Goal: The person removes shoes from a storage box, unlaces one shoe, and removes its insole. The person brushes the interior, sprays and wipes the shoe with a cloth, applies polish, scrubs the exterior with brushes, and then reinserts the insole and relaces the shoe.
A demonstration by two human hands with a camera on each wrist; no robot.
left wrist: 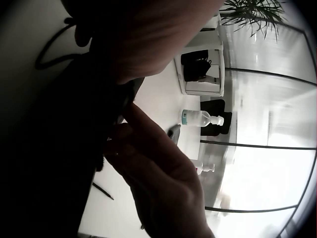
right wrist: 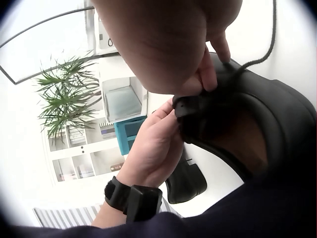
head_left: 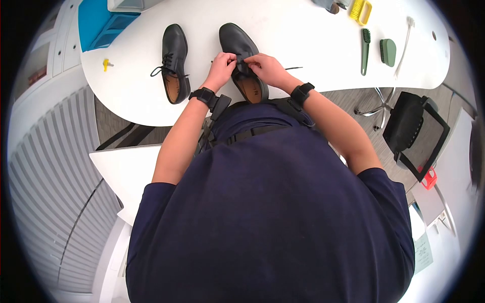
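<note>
A black leather dress shoe (head_left: 235,38) lies on the white table, toe pointing away, its tan insole (head_left: 251,88) visible at the heel end. From the left, my left hand (head_left: 221,70) pinches the tongue and lacing flaps of this shoe. The right hand (head_left: 268,69) grips the same part from the other side, thumb and finger together at the flap edge (right wrist: 190,106). One black lace (right wrist: 265,52) trails out to the right. Beside them on the left stands the matching black shoe (head_left: 174,48), its lace tied in a bow. The wrist views are dark around the fingertips.
Right of the hands lie a long green brush (head_left: 365,50), a wider green brush (head_left: 388,52) and a yellow-handled brush (head_left: 360,11). A blue bin (head_left: 108,30) and a small yellow item (head_left: 106,64) are at the left. An office chair (head_left: 414,131) stands beyond the table's right edge.
</note>
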